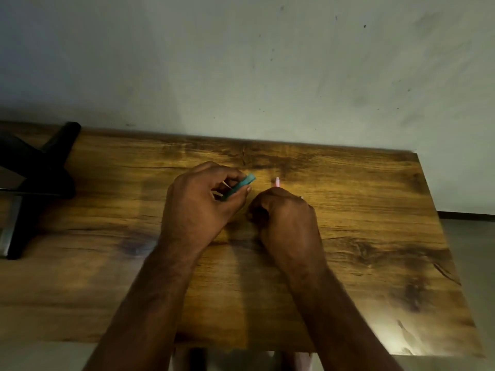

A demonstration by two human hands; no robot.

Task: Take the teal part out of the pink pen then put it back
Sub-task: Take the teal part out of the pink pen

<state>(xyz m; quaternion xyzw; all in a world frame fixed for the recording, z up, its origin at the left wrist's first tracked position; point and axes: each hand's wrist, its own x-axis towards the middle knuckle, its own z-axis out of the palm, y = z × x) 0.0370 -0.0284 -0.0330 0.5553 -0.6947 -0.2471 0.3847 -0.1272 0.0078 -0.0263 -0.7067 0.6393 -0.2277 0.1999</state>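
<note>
The left hand [198,207] was closed around the short teal plastic part [239,187]. The thumb sat on the near side of it and the curled fingers [227,175] pressed on the far side. The teal part lay slanted in that grip. Its far end stuck out past the fingertips and pointed up and to the right, toward the other hand. Its near end was tucked inside the hand.

The right hand [284,212] was shut in a fist around the thin pink pen [277,181]. Only the top tip of the pen showed, poking up above the knuckles. The rest of it was hidden in the fist. The teal part and the pen tip were near each other but not touching, with a bit of bare wood showing between them.

There was one teal part, one pink pen, and two hands.

Both hands were above the middle of the brown wooden worktop [375,236]. At the far left stood one dark black stand with spread legs [40,167]. Behind the worktop was a plain grey wall [241,62] with small dark spots.
</note>
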